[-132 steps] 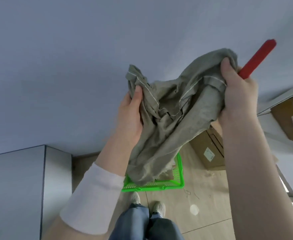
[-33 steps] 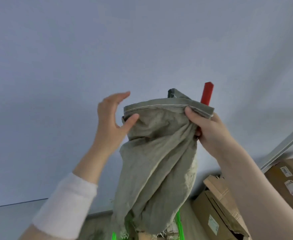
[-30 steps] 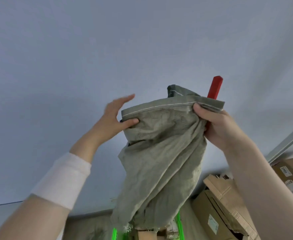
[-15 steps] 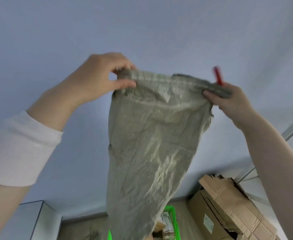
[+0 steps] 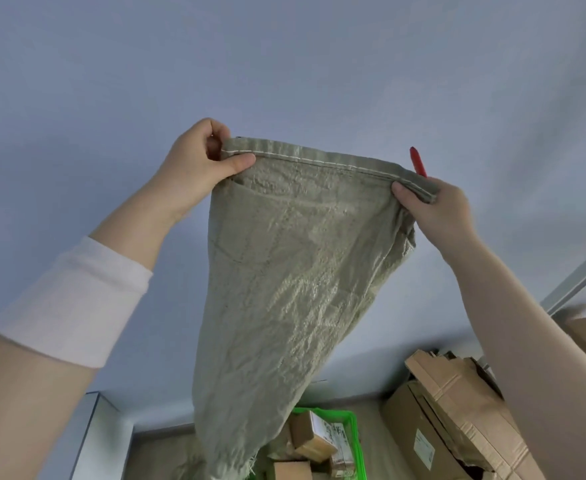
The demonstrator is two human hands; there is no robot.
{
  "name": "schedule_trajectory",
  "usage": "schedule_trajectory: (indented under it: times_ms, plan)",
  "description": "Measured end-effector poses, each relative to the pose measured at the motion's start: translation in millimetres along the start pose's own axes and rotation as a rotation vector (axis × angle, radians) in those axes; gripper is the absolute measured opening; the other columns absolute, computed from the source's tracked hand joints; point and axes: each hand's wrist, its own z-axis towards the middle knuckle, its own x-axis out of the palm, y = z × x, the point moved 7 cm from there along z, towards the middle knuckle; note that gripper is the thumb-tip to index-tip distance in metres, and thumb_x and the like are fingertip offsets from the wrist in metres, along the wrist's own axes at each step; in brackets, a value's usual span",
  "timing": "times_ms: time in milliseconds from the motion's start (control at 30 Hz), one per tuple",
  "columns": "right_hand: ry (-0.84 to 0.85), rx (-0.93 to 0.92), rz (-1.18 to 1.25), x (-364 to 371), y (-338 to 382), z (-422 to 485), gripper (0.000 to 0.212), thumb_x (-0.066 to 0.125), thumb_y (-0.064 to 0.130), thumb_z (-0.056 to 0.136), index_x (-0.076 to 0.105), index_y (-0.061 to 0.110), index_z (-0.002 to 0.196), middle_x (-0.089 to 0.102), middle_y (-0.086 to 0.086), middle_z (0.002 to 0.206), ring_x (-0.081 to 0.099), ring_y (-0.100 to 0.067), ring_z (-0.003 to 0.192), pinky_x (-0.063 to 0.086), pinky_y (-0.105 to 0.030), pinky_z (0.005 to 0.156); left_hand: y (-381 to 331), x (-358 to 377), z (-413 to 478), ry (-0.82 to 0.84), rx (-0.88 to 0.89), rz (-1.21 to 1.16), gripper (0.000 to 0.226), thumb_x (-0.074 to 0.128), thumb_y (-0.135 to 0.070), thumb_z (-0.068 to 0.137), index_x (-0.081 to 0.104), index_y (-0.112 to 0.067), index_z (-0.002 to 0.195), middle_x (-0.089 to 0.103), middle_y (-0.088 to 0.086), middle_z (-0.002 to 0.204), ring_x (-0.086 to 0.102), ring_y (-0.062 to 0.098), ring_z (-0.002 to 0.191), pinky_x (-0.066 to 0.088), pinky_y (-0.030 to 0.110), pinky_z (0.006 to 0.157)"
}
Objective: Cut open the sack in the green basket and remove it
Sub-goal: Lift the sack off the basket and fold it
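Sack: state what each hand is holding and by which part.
Left hand pinches the sack at one end of its stitched hem. Right hand pinches the other end and also holds a red tool; its grip there is hidden.

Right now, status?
Left hand and right hand pinch the sack hem, held high. Red tool in right. Basket below holds parcels.

Grey-green woven sack (image 5: 284, 271) held up high, hanging flat and crumpled, stitched hem stretched along the top edge, frayed bottom end dangling over the near left of the green basket (image 5: 353, 445). Basket sits on the floor low in the scene, small cardboard parcels (image 5: 314, 436) lying inside.
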Motion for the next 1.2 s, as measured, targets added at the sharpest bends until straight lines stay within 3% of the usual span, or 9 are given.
schedule_trajectory:
  times_ms: [200, 300, 467, 633, 733, 833, 1000, 1133, 1200]
  plan:
    - [0.011, 0.009, 0.037, 3, -1, 1, 0.013, 0.064, 0.032, 0.083, 0.065, 0.020, 0.080, 0.053, 0.004, 0.064, 0.052, -0.018, 0.070, 0.044, -0.034, 0.072, -26, -13, -10, -0.073, 0.143, 0.477, 0.035, 0.080, -0.030, 0.068, 0.056, -0.021, 0.093, 0.059, 0.000, 0.084, 0.048, 0.008, 0.067, 0.035, 0.011, 0.060]
    - [0.019, -0.055, 0.006, 4, 10, 2, 0.004, 0.062, 0.022, 0.084, 0.060, 0.025, 0.081, 0.056, 0.009, 0.070, 0.053, -0.019, 0.075, 0.048, -0.040, 0.078, -35, -10, -11, -0.046, 0.170, 0.524, 0.027, 0.072, -0.040, 0.075, 0.062, -0.015, 0.074, 0.055, 0.005, 0.068, 0.047, 0.013, 0.063, 0.032, 0.018, 0.057]
    - [0.013, -0.065, 0.009, 2, 13, 2, 0.008, 0.061, 0.028, 0.083, 0.058, 0.022, 0.077, 0.054, 0.004, 0.068, 0.053, -0.020, 0.073, 0.049, -0.040, 0.073, -1, -7, -4, 0.133, -0.101, 0.223, 0.028, 0.058, -0.051, 0.082, 0.067, -0.027, 0.093, 0.068, 0.004, 0.111, 0.060, 0.019, 0.107, 0.041, 0.034, 0.102]
    - [-0.020, 0.053, -0.148, 8, -1, -1, 0.033, 0.057, 0.045, 0.082, 0.062, 0.020, 0.102, 0.060, 0.003, 0.091, 0.058, -0.018, 0.086, 0.044, -0.033, 0.073, -21, -4, -6, -0.194, 0.111, 0.705, 0.034, 0.043, -0.045, 0.094, 0.049, -0.012, 0.088, 0.055, 0.006, 0.068, 0.052, 0.029, 0.075, 0.034, 0.031, 0.064]
    - [-0.176, -0.138, -0.178, -9, 26, -10, 0.040, 0.065, 0.054, 0.072, 0.060, 0.036, 0.107, 0.052, 0.016, 0.106, 0.052, -0.011, 0.104, 0.042, -0.027, 0.084, -29, 11, -14, -0.145, 0.323, 0.552, 0.024, 0.049, -0.032, 0.094, 0.041, -0.013, 0.081, 0.039, -0.007, 0.062, 0.042, 0.022, 0.067, 0.027, 0.029, 0.059]
    - [-0.108, -0.378, -0.209, 5, 71, -26, 0.049, 0.066, 0.060, 0.068, 0.063, 0.034, 0.109, 0.055, 0.021, 0.108, 0.043, -0.007, 0.104, 0.035, -0.017, 0.081, -36, 32, -21, -0.057, 0.416, 0.425, 0.022, 0.055, -0.028, 0.091, 0.046, -0.013, 0.077, 0.038, -0.010, 0.063, 0.040, 0.006, 0.061, 0.031, 0.015, 0.058]
    - [0.171, -0.363, -0.173, 48, 92, -28, 0.027, 0.066, 0.050, 0.075, 0.060, 0.024, 0.069, 0.045, 0.012, 0.054, 0.041, -0.011, 0.057, 0.027, -0.026, 0.053, -42, 49, -34, -0.069, 0.360, 0.229, 0.022, 0.061, -0.030, 0.086, 0.045, -0.021, 0.073, 0.043, -0.012, 0.058, 0.045, -0.004, 0.054, 0.034, 0.010, 0.055]
    - [0.210, -0.233, 0.050, 47, 79, -23, 0.035, 0.071, 0.036, 0.076, 0.065, 0.002, 0.080, 0.042, 0.004, 0.050, 0.037, -0.009, 0.044, 0.030, -0.025, 0.052, -10, 53, -50, -0.042, 0.190, 0.053, 0.026, 0.074, -0.030, 0.075, 0.049, -0.035, 0.077, 0.057, -0.018, 0.066, 0.053, -0.011, 0.062, 0.040, 0.008, 0.059]
    - [0.150, -0.217, 0.069, 37, 75, -19, 0.029, 0.073, 0.036, 0.074, 0.066, 0.008, 0.078, 0.044, 0.004, 0.052, 0.039, -0.009, 0.045, 0.032, -0.026, 0.054, 25, 52, -54, -0.024, 0.056, 0.140, 0.020, 0.075, -0.030, 0.075, 0.056, -0.027, 0.068, 0.055, -0.018, 0.059, 0.048, -0.005, 0.057, 0.041, 0.026, 0.059]
